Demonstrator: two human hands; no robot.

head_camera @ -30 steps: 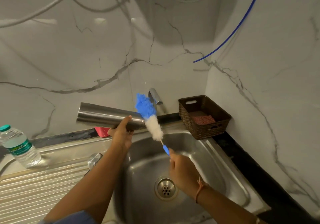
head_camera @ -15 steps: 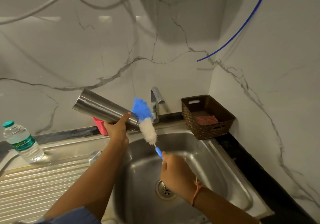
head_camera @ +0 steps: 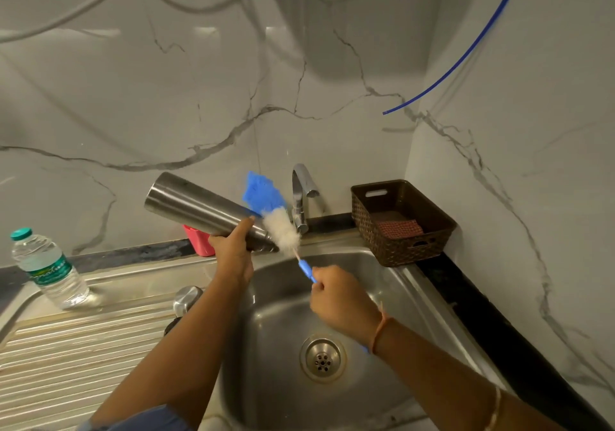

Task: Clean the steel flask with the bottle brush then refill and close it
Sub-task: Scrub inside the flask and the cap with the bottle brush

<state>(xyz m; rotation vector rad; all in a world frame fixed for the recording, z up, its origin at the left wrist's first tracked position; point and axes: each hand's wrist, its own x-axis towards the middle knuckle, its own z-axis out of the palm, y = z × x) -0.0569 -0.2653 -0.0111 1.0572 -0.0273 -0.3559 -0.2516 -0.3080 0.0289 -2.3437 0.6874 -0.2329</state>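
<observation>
Holding the steel flask (head_camera: 199, 211), your left hand (head_camera: 233, 250) has its fingers and thumb wrapped round the body near the neck; the flask sits tilted in the air, base up to the left, mouth down to the right, over the back rim of the sink (head_camera: 432, 300). Your right hand (head_camera: 339, 297), fingers curled tight, grips the blue handle of the bottle brush (head_camera: 278, 227) above the basin. The brush head, white fluff with a blue tip, is outside the flask and slants across its neck end, the tip pointing up at the wall; whether it touches the steel you cannot tell. Chrome tap (head_camera: 301, 194): just behind the brush. Drain (head_camera: 322, 359): in the basin floor, below your right wrist. Brown woven basket (head_camera: 402, 247): back right corner of the counter, holding a red checked cloth (head_camera: 399, 229). Plastic water bottle (head_camera: 46, 267): upright, capped, on the left drainboard (head_camera: 83, 347). Rounded steel cap (head_camera: 186, 299): on the drainboard beside your left forearm. Pink container (head_camera: 199, 241): against the wall, behind the flask.
</observation>
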